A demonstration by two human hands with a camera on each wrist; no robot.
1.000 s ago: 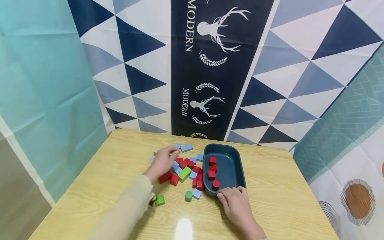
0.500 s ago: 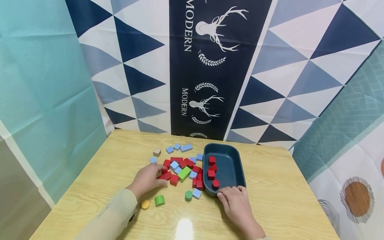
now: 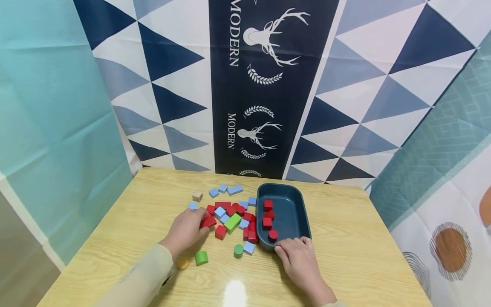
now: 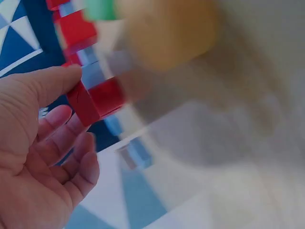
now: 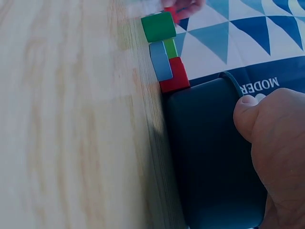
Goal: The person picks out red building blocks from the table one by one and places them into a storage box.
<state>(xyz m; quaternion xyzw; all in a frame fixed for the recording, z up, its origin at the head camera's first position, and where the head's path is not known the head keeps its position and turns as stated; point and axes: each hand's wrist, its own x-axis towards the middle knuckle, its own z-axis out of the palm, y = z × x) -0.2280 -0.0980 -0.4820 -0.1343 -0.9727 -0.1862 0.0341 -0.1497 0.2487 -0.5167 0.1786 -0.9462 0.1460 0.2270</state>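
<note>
My left hand (image 3: 185,230) pinches a long red block (image 3: 208,222) at the left of a pile of red and light blue blocks. In the left wrist view, the thumb lies on one side of that red block (image 4: 84,106) and the other fingers curl below. My right hand (image 3: 301,266) holds the near rim of a dark blue tray (image 3: 290,219). The right wrist view has the thumb over the rim of the tray (image 5: 209,148). Several red blocks (image 3: 267,223) lie along the tray's left side.
A light green block (image 3: 232,222) lies on the pile. Nearer stand a green cylinder (image 3: 238,250), a green arched block (image 3: 201,257) and an orange round piece (image 3: 183,263). A wooden cube (image 3: 197,195) and several light blue blocks (image 3: 235,189) lie farther back. Patterned cloth hangs behind the table.
My left hand came back from the far side of the pile to its left edge and took hold of the red block. The right hand stays on the tray. The head view shifted slightly.
</note>
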